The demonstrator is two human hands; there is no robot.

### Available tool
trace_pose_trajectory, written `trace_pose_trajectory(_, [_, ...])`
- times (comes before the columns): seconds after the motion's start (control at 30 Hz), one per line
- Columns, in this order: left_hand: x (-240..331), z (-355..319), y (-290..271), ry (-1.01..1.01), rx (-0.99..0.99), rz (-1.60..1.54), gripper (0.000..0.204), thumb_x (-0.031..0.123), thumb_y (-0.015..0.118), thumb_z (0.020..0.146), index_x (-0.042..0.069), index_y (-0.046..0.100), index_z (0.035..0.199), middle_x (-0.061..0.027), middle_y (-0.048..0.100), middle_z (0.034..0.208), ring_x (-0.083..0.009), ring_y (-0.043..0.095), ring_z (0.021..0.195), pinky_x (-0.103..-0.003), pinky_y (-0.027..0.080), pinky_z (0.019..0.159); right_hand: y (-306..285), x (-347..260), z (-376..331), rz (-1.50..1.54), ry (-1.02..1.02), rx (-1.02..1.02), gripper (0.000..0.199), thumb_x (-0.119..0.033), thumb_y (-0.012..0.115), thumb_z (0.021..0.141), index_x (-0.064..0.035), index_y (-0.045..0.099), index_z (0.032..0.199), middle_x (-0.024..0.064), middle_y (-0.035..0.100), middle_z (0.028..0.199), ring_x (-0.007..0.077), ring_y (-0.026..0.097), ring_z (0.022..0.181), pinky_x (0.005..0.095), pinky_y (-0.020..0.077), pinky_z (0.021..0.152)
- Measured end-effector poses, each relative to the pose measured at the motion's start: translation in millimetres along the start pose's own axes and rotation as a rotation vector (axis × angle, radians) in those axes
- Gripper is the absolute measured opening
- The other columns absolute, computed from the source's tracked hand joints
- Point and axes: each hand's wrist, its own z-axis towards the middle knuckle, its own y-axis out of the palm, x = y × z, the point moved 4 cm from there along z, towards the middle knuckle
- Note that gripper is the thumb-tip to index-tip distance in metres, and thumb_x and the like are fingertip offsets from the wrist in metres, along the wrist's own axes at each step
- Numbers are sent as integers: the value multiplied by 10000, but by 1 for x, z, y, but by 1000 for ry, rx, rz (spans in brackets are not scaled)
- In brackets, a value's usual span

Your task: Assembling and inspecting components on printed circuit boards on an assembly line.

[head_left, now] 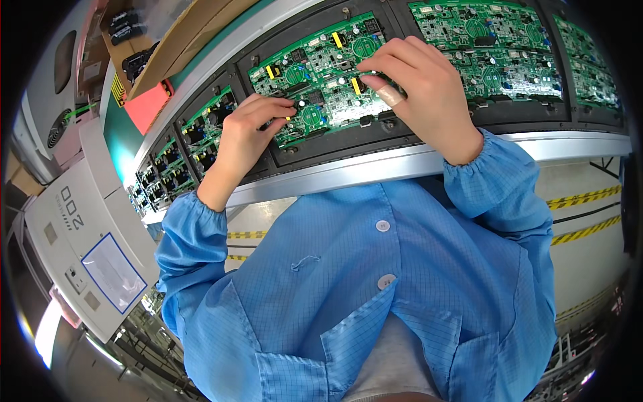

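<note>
Both my hands rest on the green circuit board (321,74) lying in its black carrier tray (348,144) on the conveyor rail (375,167). My left hand (244,134), at the board's 8 o'clock corner, has fingers curled, tips pinching a small part I cannot make out. My right hand (422,90), at 3 o'clock, presses bent fingertips down on the components. More boards (495,40) sit beyond at 2 o'clock

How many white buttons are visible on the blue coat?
2. One white button sits high on the blue coat, below the conveyor rail. The second button is lower, at the collar opening. More may be hidden out of view.
</note>
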Motion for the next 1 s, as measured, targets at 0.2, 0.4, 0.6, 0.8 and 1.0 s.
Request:
trace_pose_trajectory(0.2, [1, 3, -3, 57, -15, 53, 273, -21, 816, 746, 71, 770, 998, -43, 764, 1092, -260, 690, 964, -361, 577, 845, -6, 1, 3, 48, 14, 30, 122, -124, 770, 871, -85, 741, 983, 30, 677, 930, 239, 648, 863, 360, 512, 763])
trace_pose_trajectory(0.4, [7, -5, -31, 75, 36, 121, 291, -43, 795, 768, 59, 767, 1039, -82, 752, 1115, -277, 690, 969, -368, 560, 848, -16, 3, 5, 219, 132, 88, 103, -24, 730, 898, -12, 738, 1000, 86, 675, 941, 227, 656, 838, 308, 521, 728])
trace_pose_trajectory(0.6, [-34, 7, -141, 56, 517, 413, 275, -79, 709, 860, 85, 761, 1075, -68, 761, 1012, -196, 691, 846, -315, 550, 776, -19, 2, 2, 352, 236, 7, 94, -15, 693, 928, 1, 723, 1016, 76, 653, 934, 168, 612, 759, 284, 501, 692])
trace_pose_trajectory(0.8, [-140, 48, -237, -89, 549, 702, 296, 149, 720, 930, 102, 700, 1222, -103, 720, 1047, -293, 682, 946, -406, 557, 808, -19, 1, 3, 367, 238, -21, 92, -16, 687, 934, -7, 721, 1019, 72, 641, 925, 157, 603, 751, 278, 489, 675])
trace_pose_trajectory(1.0, [-204, 108, -260, -267, 472, 1214, 505, 474, 728, 899, 69, 650, 1189, -133, 650, 1138, -341, 647, 1064, -476, 558, 863, -16, 3, 4, 368, 193, -37, 113, 18, 703, 914, -13, 721, 1021, 76, 657, 936, 165, 621, 730, 285, 496, 641])
